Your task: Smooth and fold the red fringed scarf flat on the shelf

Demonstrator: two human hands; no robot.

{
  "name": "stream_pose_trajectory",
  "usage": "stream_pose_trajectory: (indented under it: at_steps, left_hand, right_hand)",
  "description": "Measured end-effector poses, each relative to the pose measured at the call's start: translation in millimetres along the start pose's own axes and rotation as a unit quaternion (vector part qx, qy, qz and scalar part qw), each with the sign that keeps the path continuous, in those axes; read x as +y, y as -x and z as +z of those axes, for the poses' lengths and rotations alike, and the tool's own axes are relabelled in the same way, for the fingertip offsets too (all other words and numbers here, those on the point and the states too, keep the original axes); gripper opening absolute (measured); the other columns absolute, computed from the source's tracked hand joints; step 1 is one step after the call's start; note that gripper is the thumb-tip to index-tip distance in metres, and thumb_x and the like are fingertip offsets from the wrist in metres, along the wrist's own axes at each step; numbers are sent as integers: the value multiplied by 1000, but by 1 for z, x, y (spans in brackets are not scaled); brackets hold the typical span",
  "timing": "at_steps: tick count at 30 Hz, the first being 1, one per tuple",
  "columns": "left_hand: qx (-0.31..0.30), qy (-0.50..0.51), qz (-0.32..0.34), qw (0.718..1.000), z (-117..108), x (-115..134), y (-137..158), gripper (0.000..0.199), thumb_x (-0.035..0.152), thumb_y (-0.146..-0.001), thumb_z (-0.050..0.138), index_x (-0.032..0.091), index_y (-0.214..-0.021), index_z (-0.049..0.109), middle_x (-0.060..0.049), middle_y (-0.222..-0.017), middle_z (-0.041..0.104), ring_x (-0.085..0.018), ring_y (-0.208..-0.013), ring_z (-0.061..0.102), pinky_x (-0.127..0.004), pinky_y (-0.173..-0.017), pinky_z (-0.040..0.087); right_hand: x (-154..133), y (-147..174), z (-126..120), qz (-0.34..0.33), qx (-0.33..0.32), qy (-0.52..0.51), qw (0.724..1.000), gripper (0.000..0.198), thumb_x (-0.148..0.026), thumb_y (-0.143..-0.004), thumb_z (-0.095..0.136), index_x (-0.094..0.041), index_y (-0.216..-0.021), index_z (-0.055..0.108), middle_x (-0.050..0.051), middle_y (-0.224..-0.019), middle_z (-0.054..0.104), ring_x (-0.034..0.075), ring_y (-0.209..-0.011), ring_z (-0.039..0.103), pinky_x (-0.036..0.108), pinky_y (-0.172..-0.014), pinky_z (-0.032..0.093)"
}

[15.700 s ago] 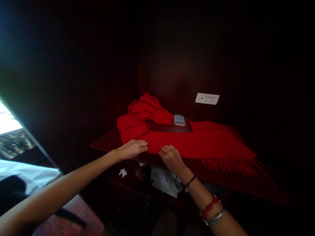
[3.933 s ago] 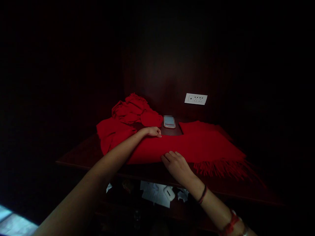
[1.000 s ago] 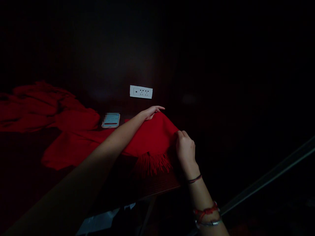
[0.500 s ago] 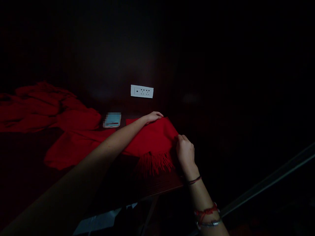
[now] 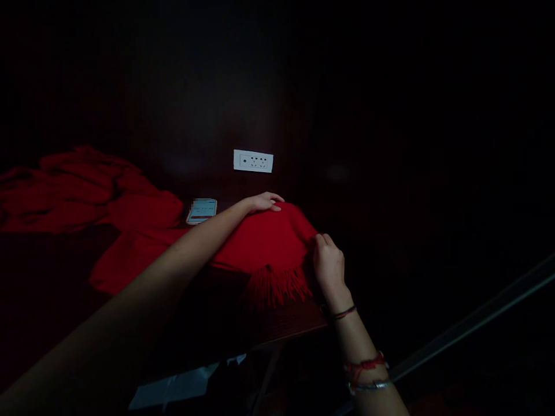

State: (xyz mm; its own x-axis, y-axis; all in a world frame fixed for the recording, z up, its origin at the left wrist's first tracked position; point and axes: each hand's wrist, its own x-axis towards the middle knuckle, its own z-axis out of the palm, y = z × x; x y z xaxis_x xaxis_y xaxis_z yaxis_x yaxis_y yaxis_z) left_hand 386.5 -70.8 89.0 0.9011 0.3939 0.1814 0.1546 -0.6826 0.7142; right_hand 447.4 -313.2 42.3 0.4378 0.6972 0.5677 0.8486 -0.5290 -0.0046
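Observation:
A red scarf (image 5: 264,242) with a fringe along its near side lies over the right end of a dark wooden table (image 5: 281,323). At its far edge rests my left hand (image 5: 263,202), fingers stretched and the thumb apart from them. My right hand (image 5: 329,263), wearing bracelets, is closed on the scarf's right edge just beyond the table's corner. The fingertips there are partly hidden. Part of the cloth passes under my left forearm and continues to the left.
Crumpled red cloth (image 5: 95,193) is heaped at the left. A lit phone (image 5: 202,211) lies behind my left forearm. On the dark wall is a white socket plate (image 5: 253,161). Something pale (image 5: 173,387) shows below the table, and a thin rail (image 5: 472,320) slants at right.
My left hand has shifted slightly left, and its thumb has come apart from the fingers. The scarf's far right corner looks more rounded. My right hand keeps its grip. The view has moved slightly.

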Motion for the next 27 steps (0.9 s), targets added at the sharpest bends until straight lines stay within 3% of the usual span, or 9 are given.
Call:
stream_pose_trajectory:
  at_steps: [3,6,11,14,18,21,24,27]
  left_hand:
    - [31,36,19,999,-1,3,-5,48,22,-64,53,11,-110,48,-9,-107,53,-17,-94,49,-28,-82,36]
    - [13,29,5,999,3,1,-6,47,22,-65,53,13,-110,48,-8,-110,52,-17,-98,47,-27,-83,35]
    - [-29,-60,-82,994,13,-4,-4,49,32,-69,49,12,-113,45,-10,-118,45,-19,-104,43,-25,-87,33]
    - [3,-145,-79,986,15,1,9,55,38,-73,44,11,-120,37,-12,-118,43,-21,-105,42,-27,-88,31]
    - [56,-268,13,962,19,16,61,61,46,-73,42,16,-124,31,-12,-119,38,-22,-107,38,-32,-89,29]
    - [-3,-318,72,945,26,22,115,61,49,-71,43,22,-125,30,-9,-120,36,-20,-107,38,-30,-88,31]
    - [-50,-379,42,923,28,21,159,56,41,-70,48,22,-121,35,-9,-118,38,-20,-101,43,-28,-83,36]
    - [-81,-432,7,898,19,12,184,50,24,-67,50,22,-116,41,-9,-114,43,-21,-95,48,-28,-75,40]
  right_hand:
    - [0,1,1,0,4,10,1000,25,-8,-81,32,-18,-92,52,4,-89,54,10,-62,50,21,-51,30]
    - [0,3,3,1,-16,18,1000,26,-8,-80,32,-18,-94,52,4,-88,54,10,-63,51,20,-51,31]
    - [3,7,6,9,-43,19,999,25,-9,-80,33,-19,-90,53,3,-83,54,11,-60,52,21,-49,30]
    - [5,6,6,22,-30,-9,999,26,-10,-81,32,-18,-90,54,5,-82,55,11,-64,53,20,-52,32]
    - [10,1,6,32,-32,-70,997,28,-10,-81,31,-17,-93,55,6,-82,58,12,-72,55,20,-58,34]
    - [14,-2,8,38,-42,-95,994,27,-10,-80,33,-16,-91,57,6,-82,59,13,-75,55,20,-61,35]
    - [18,-4,13,43,-45,-108,992,26,-10,-79,34,-17,-90,57,6,-83,60,13,-76,55,20,-62,35]
    - [21,-4,18,56,-51,-116,990,26,-11,-79,35,-17,-90,58,6,-84,61,13,-74,56,20,-61,35]
